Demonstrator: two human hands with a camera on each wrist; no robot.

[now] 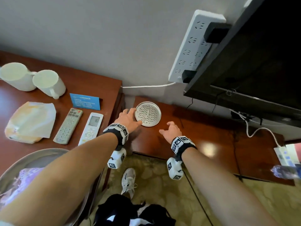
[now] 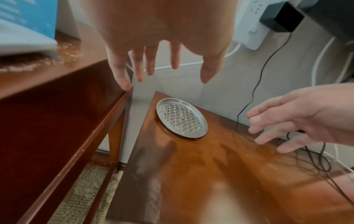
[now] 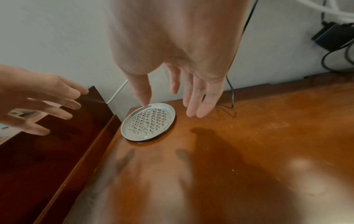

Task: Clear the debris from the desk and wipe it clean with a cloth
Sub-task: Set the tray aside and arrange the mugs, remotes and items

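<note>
both palms face down, fingers spread and empty: left hand (image 1: 128,119) and right hand (image 1: 171,131) flank the metal dish (image 1: 147,114).

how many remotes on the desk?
2. A grey TV remote and a white AC remote with a display, side by side on the higher desk, left of the left hand. None seen elsewhere.

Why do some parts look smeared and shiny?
Head view: a bright glare spot on the lower desk; the bottle at the right edge is blurred. Left wrist view: the left hand and near desk surface are smeared. Right wrist view: finger shadows beside the metal dish.
</note>
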